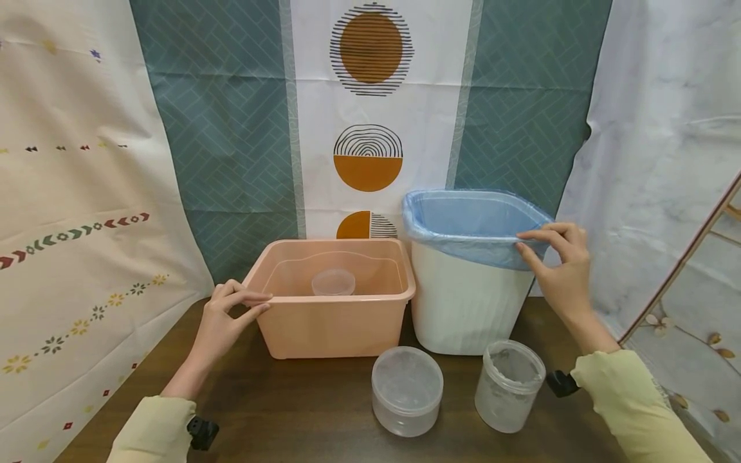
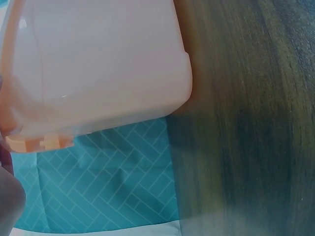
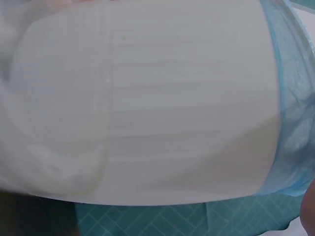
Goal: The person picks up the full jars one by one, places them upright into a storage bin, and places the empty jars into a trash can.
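My left hand pinches the front left rim of a peach plastic tub, thumb outside and fingers over the edge. Inside the tub sits a small round clear lid or dish. On the right, my right hand pinches the rim of a white waste bin, where a blue bin liner folds over the edge. The left wrist view shows the tub's side close up above the table. In the right wrist view, the bin's ribbed wall fills most of the picture.
Two clear plastic jars stand in front on the dark wooden table: a lidded squat jar in the middle and a taller open jar beside it. Patterned cloth hangs behind and at both sides.
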### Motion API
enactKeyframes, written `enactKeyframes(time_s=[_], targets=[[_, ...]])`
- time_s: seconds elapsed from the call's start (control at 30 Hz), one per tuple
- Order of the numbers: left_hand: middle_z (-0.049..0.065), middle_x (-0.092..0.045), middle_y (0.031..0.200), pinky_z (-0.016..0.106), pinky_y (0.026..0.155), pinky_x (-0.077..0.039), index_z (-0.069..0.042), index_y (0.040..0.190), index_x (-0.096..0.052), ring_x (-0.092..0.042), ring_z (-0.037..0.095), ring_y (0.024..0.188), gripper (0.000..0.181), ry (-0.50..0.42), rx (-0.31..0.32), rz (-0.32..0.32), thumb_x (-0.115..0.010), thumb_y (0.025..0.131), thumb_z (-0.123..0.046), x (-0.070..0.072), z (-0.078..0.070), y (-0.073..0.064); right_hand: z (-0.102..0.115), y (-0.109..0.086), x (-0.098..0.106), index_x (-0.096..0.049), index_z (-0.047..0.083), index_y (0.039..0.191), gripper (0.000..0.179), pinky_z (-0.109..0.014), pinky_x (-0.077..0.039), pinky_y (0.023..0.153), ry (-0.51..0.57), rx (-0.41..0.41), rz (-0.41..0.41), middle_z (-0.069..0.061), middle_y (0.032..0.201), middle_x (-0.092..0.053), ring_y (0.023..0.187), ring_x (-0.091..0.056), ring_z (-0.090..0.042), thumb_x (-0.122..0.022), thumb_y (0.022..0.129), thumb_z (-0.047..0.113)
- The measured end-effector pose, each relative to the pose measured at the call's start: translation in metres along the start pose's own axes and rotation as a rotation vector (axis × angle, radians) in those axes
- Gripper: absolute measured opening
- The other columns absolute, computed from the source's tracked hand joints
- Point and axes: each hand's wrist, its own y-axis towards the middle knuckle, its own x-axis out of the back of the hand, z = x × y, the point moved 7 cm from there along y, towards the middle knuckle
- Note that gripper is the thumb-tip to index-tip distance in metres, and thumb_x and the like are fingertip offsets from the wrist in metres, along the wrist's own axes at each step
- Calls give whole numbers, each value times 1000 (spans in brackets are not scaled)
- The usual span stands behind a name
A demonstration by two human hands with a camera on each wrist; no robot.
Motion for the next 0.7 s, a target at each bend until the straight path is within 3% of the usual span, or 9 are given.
enactKeyframes(time_s=[0.1,0.33,0.7], targets=[[-9,-56,86,24,75,-29,-15,96,-80,-40,7,85,25,-7,1,0,-83,75,-3,0,0,0,0,-2,0,-76,0,92,25,-19,-24,90,-4,-3,-14,-11,96,-56,100,-37,7,-78,71,-13],[-8,-56,85,23,74,-28,-15,96,-80,-39,4,84,26,-10,-14,-4,-83,74,-2,0,-2,2,16,1,1,-73,-7,92,21,-18,-23,89,54,-31,-22,22,101,-48,99,-36,7,-74,74,-16],[-7,-56,86,24,74,-27,-13,96,-80,-39,4,85,25,1,16,6,-83,74,-3,1,-1,1,34,6,2,-72,-9,91,18,-16,-23,86,74,-38,4,23,96,-48,95,-37,5,-73,75,-17]])
